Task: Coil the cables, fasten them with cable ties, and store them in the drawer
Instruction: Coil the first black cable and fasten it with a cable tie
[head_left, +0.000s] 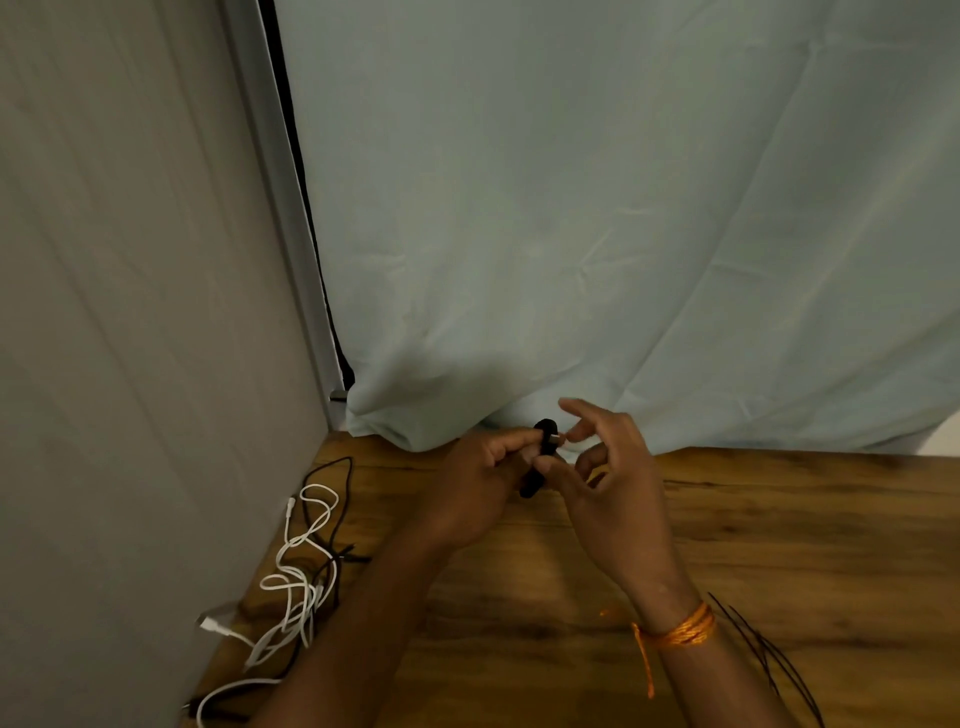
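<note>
Black coiled cable (531, 486) | left hand (483, 467) grips | right hand (608, 483) pinches | wood table (779, 545)

Forearms (363, 623) bare along whole visible length, entering from 6 o'clock edge. Left hand (478, 483) and right hand (608, 483) bare. Right wrist, at 5 o'clock in frame: orange thread (680, 631), twisted strands wound several turns into narrow band. Knot (638, 631) on band's 9 o'clock side; loose orange tail (647, 670) hangs from it toward 6 o'clock.
</note>
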